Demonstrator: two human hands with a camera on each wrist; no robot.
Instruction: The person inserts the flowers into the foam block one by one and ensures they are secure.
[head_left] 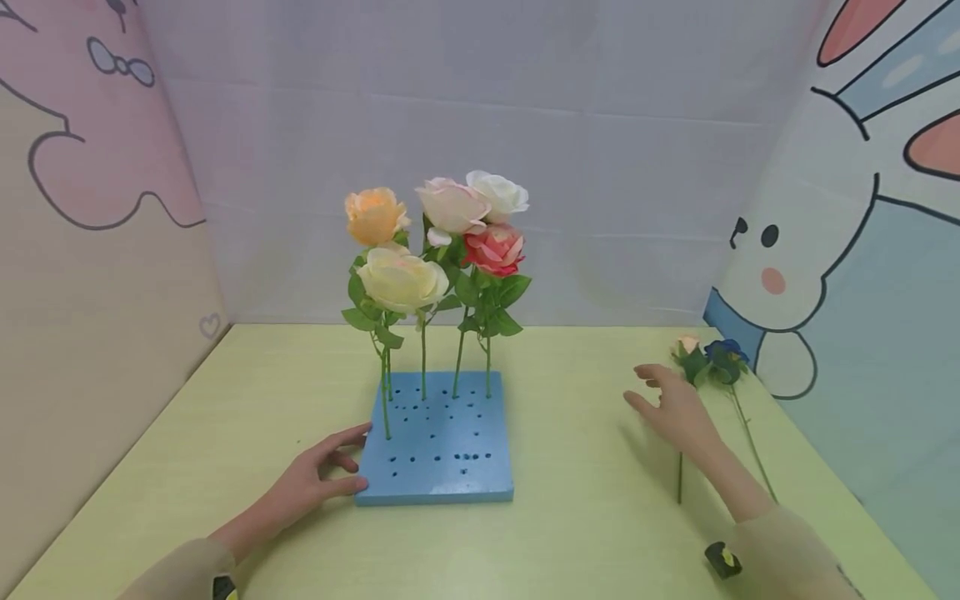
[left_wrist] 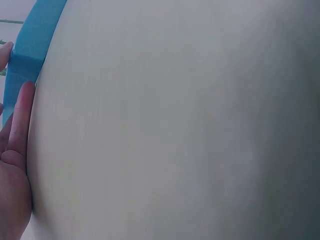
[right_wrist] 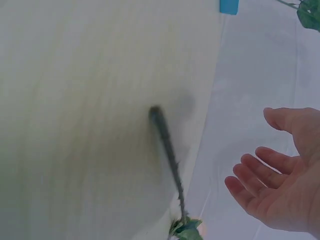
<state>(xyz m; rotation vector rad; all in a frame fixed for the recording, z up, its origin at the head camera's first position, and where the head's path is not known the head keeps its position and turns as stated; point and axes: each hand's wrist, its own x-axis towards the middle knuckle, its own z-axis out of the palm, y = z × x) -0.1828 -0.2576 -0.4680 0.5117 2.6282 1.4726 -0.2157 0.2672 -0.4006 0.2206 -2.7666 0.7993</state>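
A blue board dotted with small holes lies on the table, with several artificial roses upright in it. Cream, orange, pink, white and red blooms show. My left hand touches the board's left edge, thumb by its front corner; in the left wrist view a straight finger lies along its side. At the right, my right hand is above the table with fingers spread and nothing in them. Near it lie a peach rose and a dark blue rose.
The pale yellow table meets a light cloth wall at the back. Printed panels with cartoon figures stand at both sides. The loose roses' stems point toward the front of the table. The upright blooms rise high above the board.
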